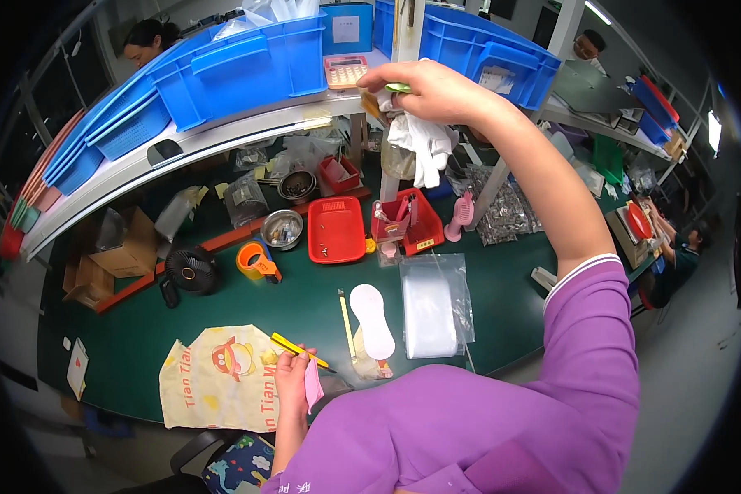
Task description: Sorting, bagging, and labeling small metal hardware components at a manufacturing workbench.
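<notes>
My right hand (426, 92) is raised to the shelf edge, fingers curled round a small green object (398, 87) whose kind I cannot make out. Under it hang white gloves (424, 148), and an amber piece (370, 103) shows by the fingertips. Low over the table, my left hand (291, 380) is closed on a yellow-and-black pen (299, 350), with a pink slip (314, 384) against its palm. Beside that hand lies a printed cream cloth (222, 370). To its right are a white insole-shaped piece (373, 321), a yellow pencil-like stick (347, 321) and clear plastic bags (430, 317).
Blue crates (239, 74) and a pink calculator (345, 72) stand on the shelf. Below are a red tray (336, 230), a metal bowl (282, 229), orange tape (255, 262), a black fan (191, 269) and a pink handheld fan (461, 216). Other people sit beyond.
</notes>
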`<act>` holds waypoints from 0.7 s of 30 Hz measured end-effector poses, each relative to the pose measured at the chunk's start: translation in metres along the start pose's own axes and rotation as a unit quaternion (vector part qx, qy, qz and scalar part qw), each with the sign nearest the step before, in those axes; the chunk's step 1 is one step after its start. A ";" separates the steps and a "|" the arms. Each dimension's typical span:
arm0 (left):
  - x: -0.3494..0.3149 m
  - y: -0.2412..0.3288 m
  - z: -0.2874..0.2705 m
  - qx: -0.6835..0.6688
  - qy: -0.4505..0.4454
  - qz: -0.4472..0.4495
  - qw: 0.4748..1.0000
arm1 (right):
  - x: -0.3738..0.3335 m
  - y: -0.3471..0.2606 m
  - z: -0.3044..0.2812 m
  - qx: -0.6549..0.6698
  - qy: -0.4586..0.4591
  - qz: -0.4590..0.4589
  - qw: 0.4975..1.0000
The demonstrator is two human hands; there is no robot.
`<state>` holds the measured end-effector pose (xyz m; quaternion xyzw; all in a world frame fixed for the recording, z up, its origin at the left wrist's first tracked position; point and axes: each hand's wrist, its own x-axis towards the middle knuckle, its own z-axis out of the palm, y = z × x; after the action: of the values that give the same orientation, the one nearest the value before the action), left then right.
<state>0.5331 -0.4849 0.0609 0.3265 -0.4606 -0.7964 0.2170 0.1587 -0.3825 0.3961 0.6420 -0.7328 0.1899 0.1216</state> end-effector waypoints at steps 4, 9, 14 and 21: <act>0.005 0.004 0.005 -0.009 -0.009 0.008 1.000 | -0.011 0.002 0.000 -0.143 0.024 0.009 0.989; 0.008 0.004 0.004 -0.020 0.000 0.017 1.000 | -0.057 -0.009 -0.026 -0.107 0.093 0.024 0.990; 0.008 0.005 0.001 -0.030 -0.003 0.014 0.999 | -0.075 -0.026 -0.009 -0.107 -0.065 0.189 0.974; 0.007 0.012 0.012 -0.012 -0.007 0.019 1.000 | -0.038 0.007 -0.009 -0.176 0.126 0.069 0.974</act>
<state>0.5200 -0.4883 0.0732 0.3099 -0.4587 -0.7996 0.2329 0.1567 -0.3442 0.3877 0.5296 -0.7759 0.1452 0.3104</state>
